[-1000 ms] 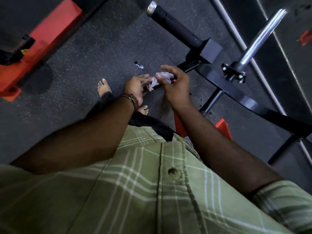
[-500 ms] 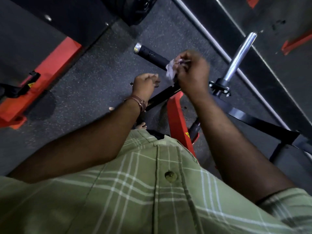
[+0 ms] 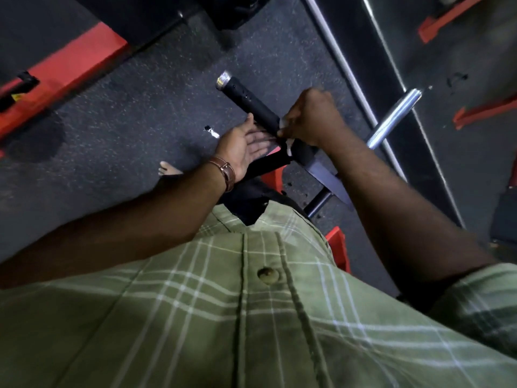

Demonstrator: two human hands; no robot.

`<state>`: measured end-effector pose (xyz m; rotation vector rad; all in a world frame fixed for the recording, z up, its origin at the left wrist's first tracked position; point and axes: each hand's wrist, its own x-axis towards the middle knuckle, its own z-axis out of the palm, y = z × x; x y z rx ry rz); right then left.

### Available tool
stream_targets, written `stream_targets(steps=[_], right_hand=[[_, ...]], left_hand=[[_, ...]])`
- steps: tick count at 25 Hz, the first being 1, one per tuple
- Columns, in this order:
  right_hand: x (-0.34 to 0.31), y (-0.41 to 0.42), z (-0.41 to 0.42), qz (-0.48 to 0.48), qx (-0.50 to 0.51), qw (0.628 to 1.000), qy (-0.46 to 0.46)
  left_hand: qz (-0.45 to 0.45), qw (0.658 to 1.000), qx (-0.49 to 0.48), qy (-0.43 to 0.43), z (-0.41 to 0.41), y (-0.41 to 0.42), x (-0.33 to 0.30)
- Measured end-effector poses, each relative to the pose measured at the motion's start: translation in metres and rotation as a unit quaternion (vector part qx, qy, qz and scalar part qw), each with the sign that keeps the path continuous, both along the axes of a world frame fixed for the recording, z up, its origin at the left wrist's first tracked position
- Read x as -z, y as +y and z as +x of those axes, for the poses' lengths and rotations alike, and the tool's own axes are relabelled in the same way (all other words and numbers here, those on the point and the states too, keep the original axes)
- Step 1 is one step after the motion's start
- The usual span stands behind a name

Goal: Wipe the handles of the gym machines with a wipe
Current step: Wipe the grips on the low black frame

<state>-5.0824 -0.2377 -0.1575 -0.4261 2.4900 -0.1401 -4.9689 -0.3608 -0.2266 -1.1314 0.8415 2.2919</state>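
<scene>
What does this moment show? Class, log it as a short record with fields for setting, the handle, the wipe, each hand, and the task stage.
setting: gym floor, dark speckled rubber, seen from a head camera
handle: black handle with a silver end cap, angled up to the left
wipe: white wipe, mostly hidden, pressed round the handle
right hand: right hand grips the wipe around the handle near its base
left hand: left hand open, fingers straight, beside the handle's base
task stage: wiping under way

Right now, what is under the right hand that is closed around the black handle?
A white wipe shows below the right hand, wrapped on the black foam-covered handle. The fist covers most of the wipe and that part of the handle.
</scene>
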Motion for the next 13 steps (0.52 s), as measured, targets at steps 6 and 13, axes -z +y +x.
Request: stream_targets(steps=[6, 13], right_hand=[[0.021, 0.009, -0.018, -0.209, 0.2, 0.94, -0.182], [0.012, 0.011, -0.018, -0.206, -0.025, 0.967, -0.15]], left_hand=[[-0.04, 0.992, -0.116, -0.002, -0.011, 0.026, 0.005], [0.031, 0.977, -0.21, 0.027, -0.016, 0.03, 0.005]])
